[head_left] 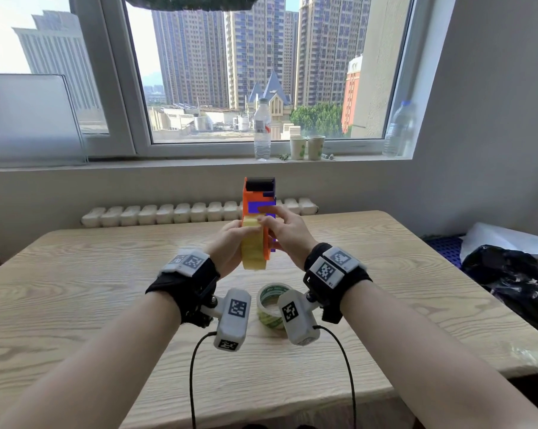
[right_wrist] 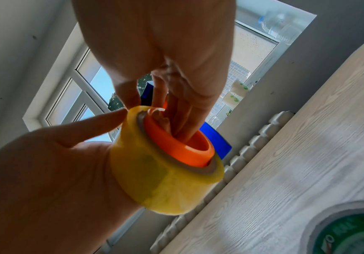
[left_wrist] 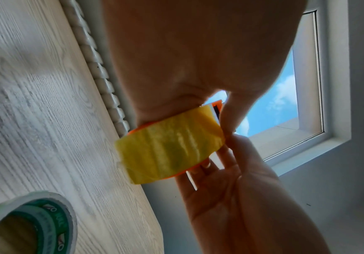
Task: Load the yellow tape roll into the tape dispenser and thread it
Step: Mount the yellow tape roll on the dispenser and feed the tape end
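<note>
The orange and blue tape dispenser [head_left: 255, 193] is held upright above the table between both hands. The yellow tape roll [head_left: 253, 249] sits on its orange hub [right_wrist: 176, 151]. My left hand [head_left: 227, 246] cups the roll from the left, palm against its outer face [right_wrist: 165, 180], one finger stretched along its top edge. My right hand [head_left: 287, 236] holds the dispenser from the right; its fingers [right_wrist: 183, 120] reach into the hub and its thumb [left_wrist: 230, 137] touches the roll's edge [left_wrist: 170, 151]. Whether a loose tape end is pinched cannot be told.
A second, clear tape roll with a green core [head_left: 270, 301] lies on the wooden table [head_left: 106, 289] under my wrists. A dark bag [head_left: 515, 280] lies at the right. A water bottle [head_left: 262, 128] and paper cups [head_left: 307, 147] stand on the windowsill.
</note>
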